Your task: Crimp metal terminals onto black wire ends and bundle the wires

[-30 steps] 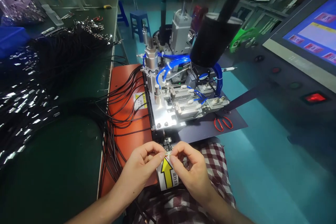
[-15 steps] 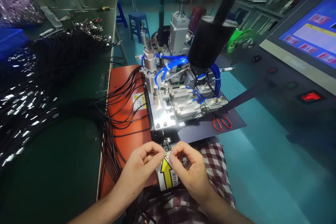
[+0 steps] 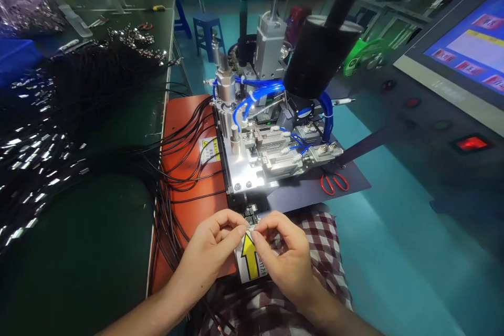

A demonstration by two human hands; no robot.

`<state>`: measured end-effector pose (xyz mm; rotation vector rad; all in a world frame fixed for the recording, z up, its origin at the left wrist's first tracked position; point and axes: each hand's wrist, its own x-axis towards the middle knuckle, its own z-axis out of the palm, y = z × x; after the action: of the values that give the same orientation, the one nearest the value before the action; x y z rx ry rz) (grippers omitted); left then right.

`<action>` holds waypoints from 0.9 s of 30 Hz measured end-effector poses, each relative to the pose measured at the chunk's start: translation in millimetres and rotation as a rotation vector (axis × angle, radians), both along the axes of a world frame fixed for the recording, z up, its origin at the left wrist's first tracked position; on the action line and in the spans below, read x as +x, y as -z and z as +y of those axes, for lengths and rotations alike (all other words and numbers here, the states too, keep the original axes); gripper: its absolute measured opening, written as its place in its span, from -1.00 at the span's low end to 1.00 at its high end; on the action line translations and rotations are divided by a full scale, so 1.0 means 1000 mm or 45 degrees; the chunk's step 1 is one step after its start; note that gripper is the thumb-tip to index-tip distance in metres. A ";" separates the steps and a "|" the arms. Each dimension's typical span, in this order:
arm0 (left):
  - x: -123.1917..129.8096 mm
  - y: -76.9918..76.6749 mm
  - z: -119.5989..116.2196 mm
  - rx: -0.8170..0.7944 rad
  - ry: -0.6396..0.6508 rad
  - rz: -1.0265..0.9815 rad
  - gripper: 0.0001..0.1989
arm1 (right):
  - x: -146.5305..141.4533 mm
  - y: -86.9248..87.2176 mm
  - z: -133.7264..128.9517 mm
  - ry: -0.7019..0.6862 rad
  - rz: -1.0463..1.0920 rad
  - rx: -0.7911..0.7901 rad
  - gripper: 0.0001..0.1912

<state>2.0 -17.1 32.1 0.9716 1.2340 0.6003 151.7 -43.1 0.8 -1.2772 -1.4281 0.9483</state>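
Your left hand (image 3: 218,241): thumb and forefinger pinched on fine wires (image 3: 250,228), number unclear. Your right hand (image 3: 285,257): pinched likewise, fingertips just beside the left's. Wires: between both hands, at the arrow label's (image 3: 249,260) tip, before the machine (image 3: 242,168). Cables (image 3: 164,220): black, across the orange board (image 3: 197,215). Scissors (image 3: 334,181): red-handled, beside the machine.
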 end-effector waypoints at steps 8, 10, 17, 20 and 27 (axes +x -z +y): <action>-0.001 0.002 -0.001 -0.027 -0.005 -0.011 -0.75 | 0.001 0.003 -0.002 -0.039 -0.080 0.111 -0.92; -0.001 0.002 -0.001 -0.025 0.003 -0.008 -0.76 | 0.002 0.003 -0.001 -0.065 -0.028 0.065 -0.94; -0.001 0.001 -0.002 -0.047 0.042 -0.019 -0.78 | 0.011 -0.005 0.011 -0.075 0.180 -0.248 -0.88; -0.001 0.001 -0.002 -0.041 0.043 -0.026 -0.76 | 0.012 -0.008 0.014 -0.096 0.098 -0.174 -0.94; -0.001 0.002 -0.001 -0.044 0.007 -0.057 -0.78 | 0.007 -0.004 0.010 -0.112 0.042 -0.113 -0.92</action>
<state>1.2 -17.7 30.1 0.9279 1.1981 0.5915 158.4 -33.4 4.6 -1.2661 -1.4397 1.0976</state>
